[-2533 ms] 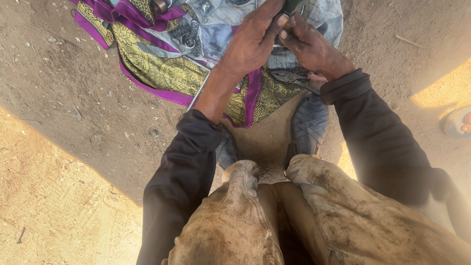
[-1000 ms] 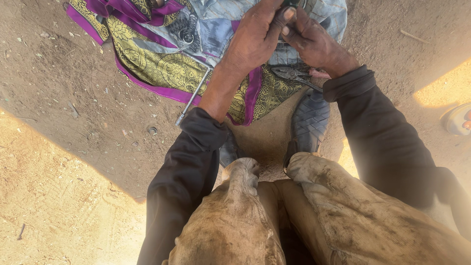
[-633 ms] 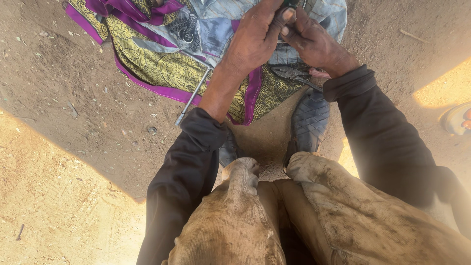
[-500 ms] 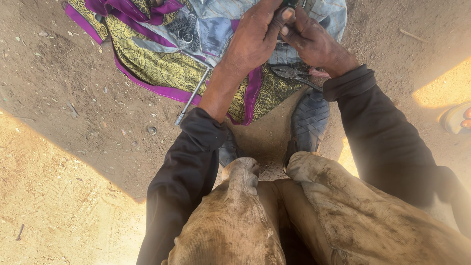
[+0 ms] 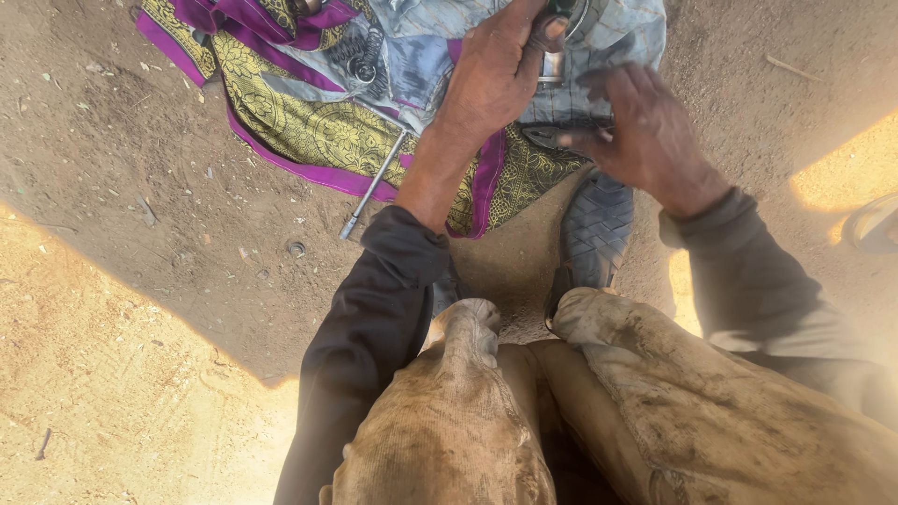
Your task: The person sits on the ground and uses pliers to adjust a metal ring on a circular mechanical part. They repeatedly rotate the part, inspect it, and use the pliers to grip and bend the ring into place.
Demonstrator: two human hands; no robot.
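Small round grey metal part [image 5: 558, 21], at 12 o'clock on the patterned yellow-and-purple cloth [image 5: 309, 140]: gripped in the closed left hand [image 5: 491, 79]. Right hand [image 5: 645, 131] open, fingers spread, just beside at 3 o'clock. Slim metal rod [image 5: 374, 184] at 9 o'clock, partly on dirt floor [image 5: 140, 262].

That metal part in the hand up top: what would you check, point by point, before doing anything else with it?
1. Grip: left hand is closed around the small metal part: ok.
2. Right hand is free, fingers spread above the cloth, holding nothing: ok.
3. What the part is and its condition: cannot tell, mostly hidden.
4. Long metal rod lies half on the cloth, half on the dirt ground: not ok if it should stay clean.
5. Spring-like parts rest on the cloth: ok.
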